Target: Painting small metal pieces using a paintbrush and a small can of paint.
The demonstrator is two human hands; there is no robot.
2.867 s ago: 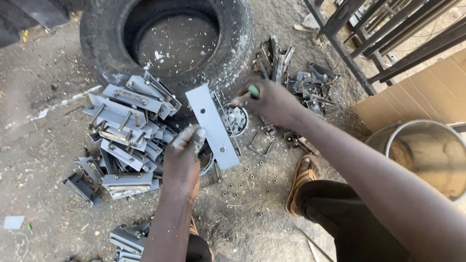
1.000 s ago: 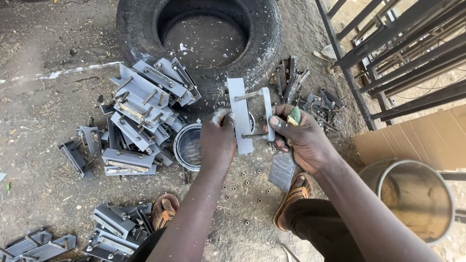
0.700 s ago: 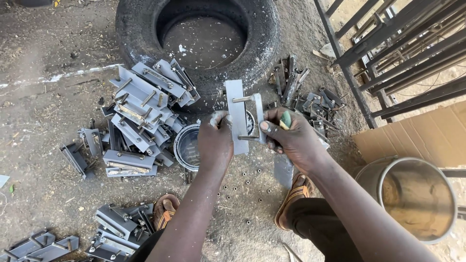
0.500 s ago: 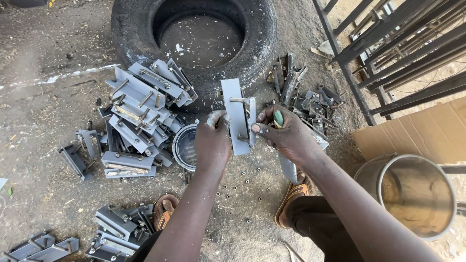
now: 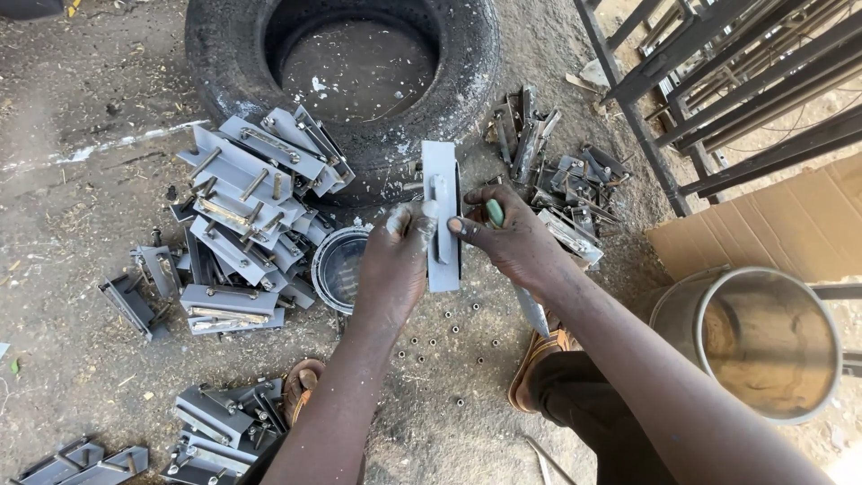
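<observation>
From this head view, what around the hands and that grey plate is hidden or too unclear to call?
- Grey metal plate: its back face is turned away; the left hand and right hand cover its sides.
- Green-tipped item in the right hand: mostly wrapped by fingers, kind unclear.
- Small tin: partly behind the left hand, contents unreadable.
- Metal bucket: inside blurred by glare.
- Grey parts at bottom left: cut by the frame edge.

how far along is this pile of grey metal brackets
Looks partway. Done: a big heap of grey painted brackets lies left of the tyre, with more near the bottom left. In hand: the left hand and right hand hold one grey plate upright over the small paint tin. Left: a darker pile of metal parts on the right, seemingly unpainted.
</observation>
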